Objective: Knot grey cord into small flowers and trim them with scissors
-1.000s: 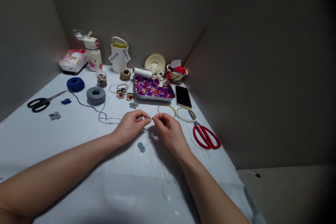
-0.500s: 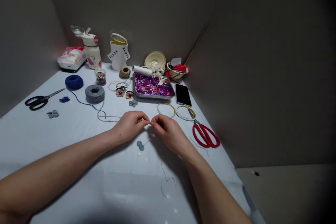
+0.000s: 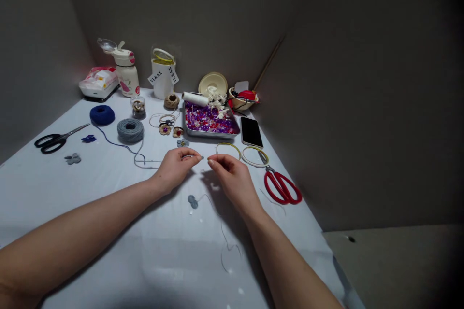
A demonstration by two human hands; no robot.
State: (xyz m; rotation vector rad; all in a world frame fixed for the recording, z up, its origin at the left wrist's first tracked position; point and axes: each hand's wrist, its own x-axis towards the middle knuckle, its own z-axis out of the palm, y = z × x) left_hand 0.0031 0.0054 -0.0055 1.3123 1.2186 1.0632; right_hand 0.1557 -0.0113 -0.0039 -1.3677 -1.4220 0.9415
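Observation:
My left hand [image 3: 176,168] and my right hand [image 3: 230,177] meet above the white table, fingertips almost touching. Each is closed in a pinch. The left pinches a thin needle-like thing whose tip [image 3: 200,158] sticks out to the right; the right pinches a fine grey thread that trails down over the table [image 3: 224,239]. A small grey crocheted piece [image 3: 193,201] lies on the cloth just below the hands, joined to the thread.
Red scissors [image 3: 281,186], two yellow rings [image 3: 254,156], a phone [image 3: 251,131] and a tray of purple beads [image 3: 210,120] lie beyond. Grey [image 3: 130,130] and blue [image 3: 102,115] yarn balls, black scissors [image 3: 54,140] and a bottle [image 3: 126,71] stand left. Walls close in.
The hands have lifted slightly away from me and their fingertips have drawn a little apart; the needle tip now shows between them.

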